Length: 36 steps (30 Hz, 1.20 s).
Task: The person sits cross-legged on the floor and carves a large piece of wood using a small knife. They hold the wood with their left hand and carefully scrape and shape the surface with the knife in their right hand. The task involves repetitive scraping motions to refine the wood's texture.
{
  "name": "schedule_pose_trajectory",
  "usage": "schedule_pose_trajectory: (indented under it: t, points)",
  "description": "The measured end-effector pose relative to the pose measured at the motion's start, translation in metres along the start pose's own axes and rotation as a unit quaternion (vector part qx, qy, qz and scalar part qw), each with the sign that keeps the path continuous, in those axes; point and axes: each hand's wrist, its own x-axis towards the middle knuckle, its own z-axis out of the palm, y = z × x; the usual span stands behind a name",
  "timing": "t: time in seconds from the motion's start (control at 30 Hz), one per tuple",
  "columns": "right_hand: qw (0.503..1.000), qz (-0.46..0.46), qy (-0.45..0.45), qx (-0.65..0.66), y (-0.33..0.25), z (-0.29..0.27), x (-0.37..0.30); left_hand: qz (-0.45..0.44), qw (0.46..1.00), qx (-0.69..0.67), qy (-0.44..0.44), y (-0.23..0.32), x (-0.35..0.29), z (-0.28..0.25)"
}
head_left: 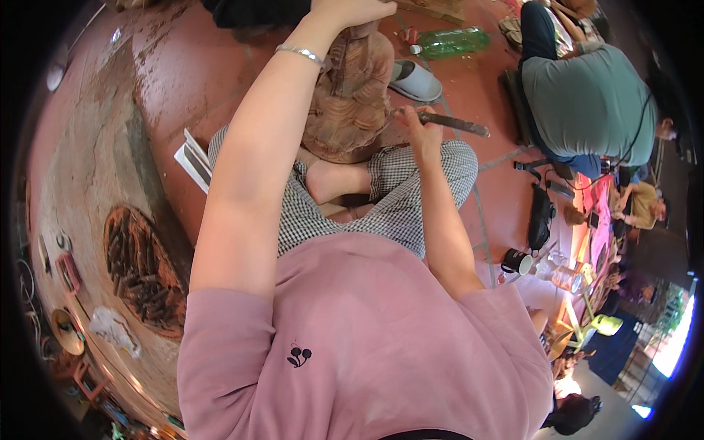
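Observation:
A reddish-brown carved figure (pixel 345 95) stands upright between my crossed legs. My left hand (pixel 356 10) is at its top, with the fingers bent over it; the upper edge of the picture cuts off part of this hand. In my right hand (pixel 424 136), the fingers are closed round a dark carving chisel (pixel 458 125). The chisel's thick end points out to the right, and its other end is toward the carving's side. Whether the tip touches the surface is too small to tell.
On the left, a worn wooden slab (pixel 95 161) holds a round basket (pixel 180 323) of dark chisels and a crumpled plastic bag (pixel 114 330). A green bottle (pixel 451 42) and a grey slipper (pixel 416 81) lie beyond the carving. Another person (pixel 587 103) sits at right, near a black mug (pixel 517 262).

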Motion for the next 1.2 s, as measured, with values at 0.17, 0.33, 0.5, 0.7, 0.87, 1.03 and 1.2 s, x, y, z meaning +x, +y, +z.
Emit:
schedule_pose_trajectory:
  t: [0.17,0.33,0.5,0.7,0.87,1.03,1.2]
  points:
    - [0.999,-0.001,-0.022,0.025,0.005,0.008,-0.025,0.015,1.0,0.01,-0.008,0.008,0.004,-0.004]
    - [0.917,-0.322,0.031,-0.231,0.023,0.024,-0.023,0.026,0.999,0.02,-0.042,-0.022,0.001,0.018]
    - [0.892,-0.314,-0.013,-0.325,0.031,0.027,-0.016,0.02,0.995,0.021,-0.097,-0.022,0.01,0.009]
    - [0.928,-0.151,-0.11,-0.323,0.004,0.005,0.003,0.012,0.992,0.032,-0.123,-0.019,0.01,0.013]
    - [0.935,-0.146,-0.114,-0.302,0.011,-0.002,0.027,-0.01,0.991,0.017,-0.135,-0.008,0.009,0.011]
    - [0.913,-0.161,-0.203,-0.314,-0.009,0.006,0.022,0.002,0.993,0.02,-0.115,-0.016,0.004,0.007]
    - [0.856,-0.161,-0.281,-0.402,-0.034,-0.001,0.038,0.002,0.996,0.012,-0.083,-0.001,0.008,0.005]
